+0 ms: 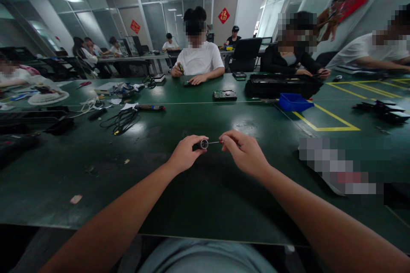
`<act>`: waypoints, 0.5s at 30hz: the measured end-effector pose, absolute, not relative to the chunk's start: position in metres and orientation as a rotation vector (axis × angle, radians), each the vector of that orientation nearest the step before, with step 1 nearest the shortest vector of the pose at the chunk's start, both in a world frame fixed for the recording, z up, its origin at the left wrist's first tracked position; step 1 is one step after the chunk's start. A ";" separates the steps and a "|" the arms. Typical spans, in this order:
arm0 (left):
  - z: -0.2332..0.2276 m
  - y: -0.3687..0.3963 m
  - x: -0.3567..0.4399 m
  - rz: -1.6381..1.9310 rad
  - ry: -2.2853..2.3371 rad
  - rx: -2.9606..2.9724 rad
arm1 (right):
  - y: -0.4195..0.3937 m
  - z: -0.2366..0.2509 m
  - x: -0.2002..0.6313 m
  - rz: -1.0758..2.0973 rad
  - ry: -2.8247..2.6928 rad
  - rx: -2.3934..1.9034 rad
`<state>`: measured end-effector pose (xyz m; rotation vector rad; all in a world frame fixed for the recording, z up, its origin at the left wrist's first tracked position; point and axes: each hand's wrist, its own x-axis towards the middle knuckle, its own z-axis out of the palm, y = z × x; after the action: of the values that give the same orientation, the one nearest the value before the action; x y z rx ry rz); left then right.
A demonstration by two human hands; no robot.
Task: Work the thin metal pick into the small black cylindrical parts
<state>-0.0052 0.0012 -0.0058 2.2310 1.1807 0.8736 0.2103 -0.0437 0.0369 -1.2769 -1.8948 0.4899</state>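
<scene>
Just above the green table, my left hand (pixel 186 152) is closed around a small dark cylindrical part with a silver-rimmed round end (pixel 204 144), which faces me. My right hand (pixel 241 150) pinches a thin screwdriver (pixel 214 142) with a bit of red near the fingers. Its slim metal shaft points left and reaches the side of the round part; whether the tip sits in a screw is too small to tell. Most of the handle is hidden by my right fingers, and the body of the cylinder by my left.
Ahead lies a circuit-board device (pixel 225 95), with a long black casing (pixel 283 86) and a blue bin (pixel 295 102) to its right. Black cables (pixel 120 121) and a white fan grille (pixel 48 97) are on the left. A co-worker (pixel 200 57) sits opposite; a blurred-out packet (pixel 339 170) lies right.
</scene>
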 end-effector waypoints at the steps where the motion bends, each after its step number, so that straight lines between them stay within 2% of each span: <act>1: -0.006 0.001 -0.005 0.878 1.175 2.234 | -0.043 0.037 0.210 0.494 -1.894 -1.273; 15: -0.005 0.000 -0.004 0.881 1.162 2.240 | -0.041 0.027 0.210 0.616 -1.715 -1.247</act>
<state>-0.0036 0.0004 -0.0047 2.2396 1.1616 0.8812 0.2102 -0.0413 0.0269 -1.2467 -1.7150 0.6156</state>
